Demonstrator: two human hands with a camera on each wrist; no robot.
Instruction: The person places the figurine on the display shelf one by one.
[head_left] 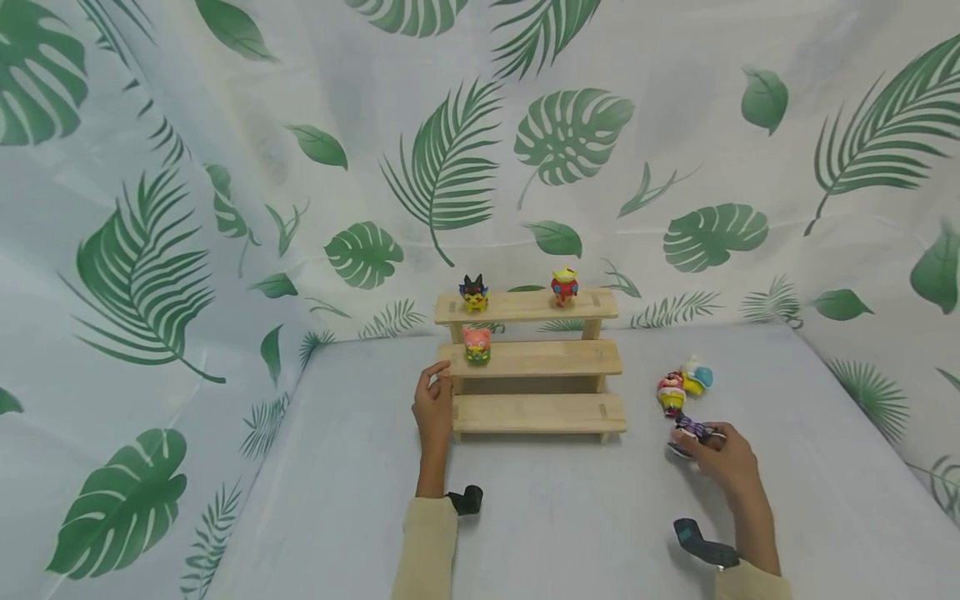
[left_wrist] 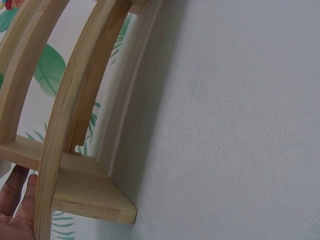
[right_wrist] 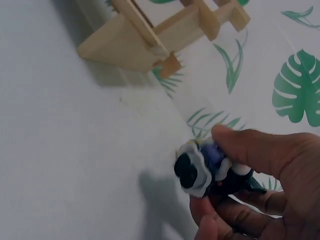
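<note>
A three-step wooden shelf stands at the table's middle. Its top step carries a black and yellow figure and a red and yellow figure; a pink figure stands on the middle step's left end. My left hand grips the shelf's left side with curled fingers against the side board. To the right of the shelf, my right hand pinches a purple, black and white figure just above the cloth, thumb on top.
A red and yellow figure and a white, blue and yellow figure stand on the grey cloth just beyond my right hand. Leaf-print curtains close in the table at the back and both sides.
</note>
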